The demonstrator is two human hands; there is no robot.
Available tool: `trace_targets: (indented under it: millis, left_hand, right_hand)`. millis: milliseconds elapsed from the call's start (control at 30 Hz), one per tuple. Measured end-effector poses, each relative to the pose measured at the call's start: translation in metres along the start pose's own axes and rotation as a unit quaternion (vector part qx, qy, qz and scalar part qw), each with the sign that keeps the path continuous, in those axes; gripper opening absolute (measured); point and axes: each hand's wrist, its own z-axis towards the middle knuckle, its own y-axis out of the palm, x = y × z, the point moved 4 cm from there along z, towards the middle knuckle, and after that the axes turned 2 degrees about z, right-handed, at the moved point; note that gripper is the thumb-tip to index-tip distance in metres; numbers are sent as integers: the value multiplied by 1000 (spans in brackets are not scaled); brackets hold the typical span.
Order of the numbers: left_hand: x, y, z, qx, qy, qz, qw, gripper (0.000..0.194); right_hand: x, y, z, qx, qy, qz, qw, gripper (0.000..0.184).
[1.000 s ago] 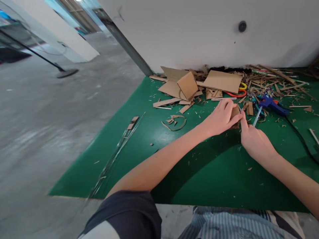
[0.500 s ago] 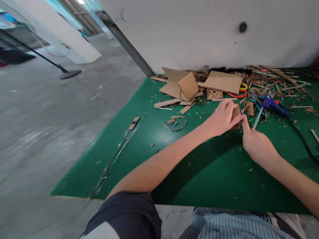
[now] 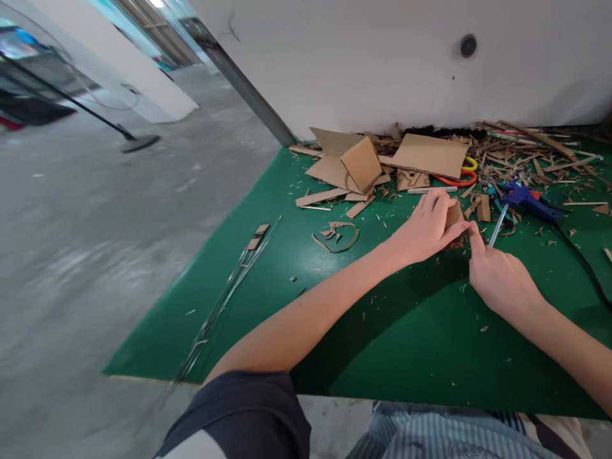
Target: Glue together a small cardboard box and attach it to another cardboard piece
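My left hand [image 3: 427,228] is closed around a small piece of brown cardboard [image 3: 455,215], with fingers over its top and the thumb along its near right side. Against the right edge of that cardboard sits the index fingertip of my right hand [image 3: 500,274]. The other right-hand fingers are curled under; what they hold, if anything, is hidden. Just beyond my right hand lies a blue glue gun [image 3: 523,199], a clear glue stick [image 3: 498,225] poking out toward me. A white stick [image 3: 433,190] lies just past my left fingers.
Cardboard sheets [image 3: 430,155] and a folded cardboard piece [image 3: 362,164] are heaped by the wall, with orange and yellow scissor handles [image 3: 466,175] beneath. Scraps [image 3: 507,156] litter the back right. Clear thin strips [image 3: 224,296] overhang the green table's [image 3: 382,344] front edge. A black cord [image 3: 583,264] runs right.
My right hand has moved slightly right, its index fingertip a little farther along the cardboard's edge. The left hand keeps its grip. The whole view has shifted slightly.
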Motion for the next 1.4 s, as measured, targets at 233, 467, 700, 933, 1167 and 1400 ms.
trace_targets:
  millis: [233, 467, 700, 933, 1167, 1400]
  left_hand:
    - [-3, 3, 0, 6, 3, -7, 1000, 48]
    - [-3, 1, 0, 6, -21, -65, 998, 43]
    - [-26, -9, 10, 86, -191, -311, 927, 47]
    - [-19, 4, 11, 53, -287, -533, 794, 51]
    - [-10, 3, 6, 4, -244, -596, 765, 65]
    - [-14, 23, 1, -80, -206, -688, 692, 73]
  right_hand:
    - [0, -3, 5, 8, -4, 19, 1000, 67]
    - [4, -3, 2, 34, 14, 4, 999, 63]
    - [31, -11, 20, 249, -46, 108, 961, 64]
    - [42, -27, 33, 235, -89, 324, 912, 50]
    - [39, -24, 38, 315, -81, 380, 866, 34]
    - [38, -21, 28, 361, -99, 340, 862, 35]
